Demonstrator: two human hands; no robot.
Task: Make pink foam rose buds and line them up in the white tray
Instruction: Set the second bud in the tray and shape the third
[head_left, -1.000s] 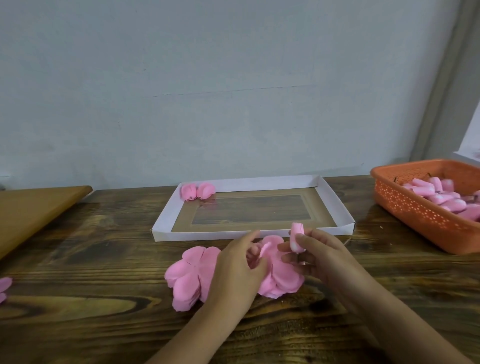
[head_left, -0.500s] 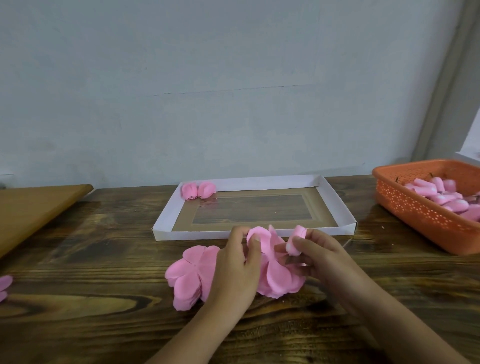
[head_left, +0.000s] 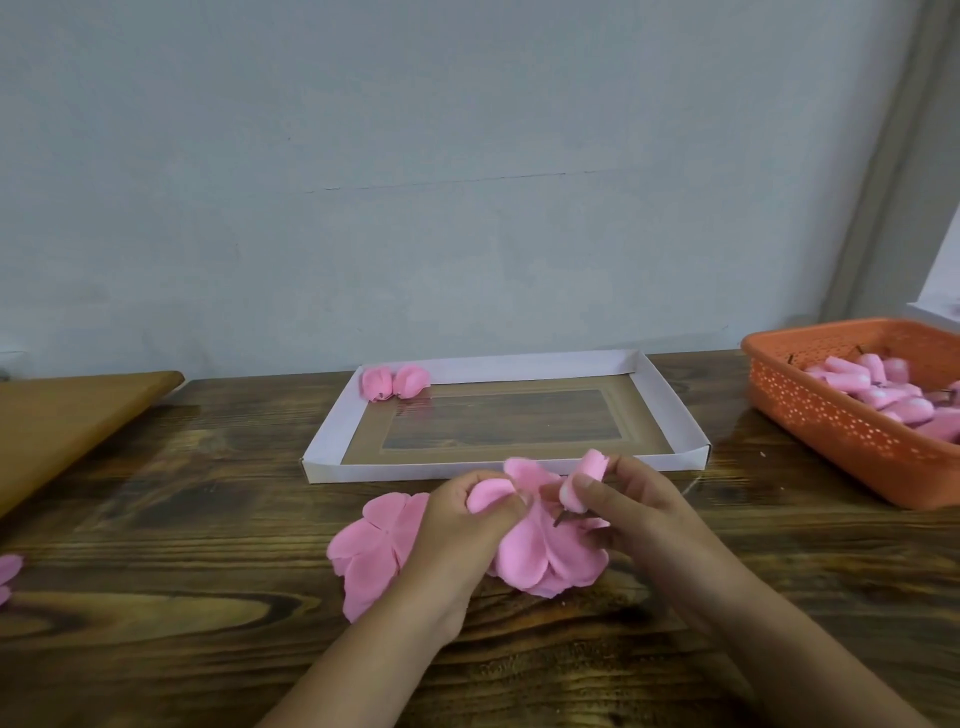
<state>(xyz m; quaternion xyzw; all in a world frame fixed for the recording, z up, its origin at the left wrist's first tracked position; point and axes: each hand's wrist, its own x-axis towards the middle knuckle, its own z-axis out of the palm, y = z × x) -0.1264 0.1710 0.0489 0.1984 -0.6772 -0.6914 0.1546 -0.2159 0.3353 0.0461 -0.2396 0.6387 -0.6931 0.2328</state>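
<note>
Two finished pink rose buds (head_left: 396, 382) lie side by side in the far left corner of the white tray (head_left: 670, 410). Just in front of the tray, my left hand (head_left: 462, 525) pinches a pink foam petal piece (head_left: 524, 551) and lifts its edge off the table. My right hand (head_left: 639, 514) holds a small pink foam core (head_left: 584, 478) with a short dark stem, close against that petal piece. Another flat pink petal piece (head_left: 371, 551) lies on the table under my left wrist.
An orange perforated basket (head_left: 831, 421) with several pink foam cores stands at the right. A brown board (head_left: 62, 421) lies at the left, and a pink scrap (head_left: 8, 571) sits at the left edge. The grey wall runs behind the wooden table (head_left: 182, 597).
My left hand has lifted the petal piece's edge off the table and curled it up toward the foam core. My right hand has stayed nearly in place, tilting the core toward the petals.
</note>
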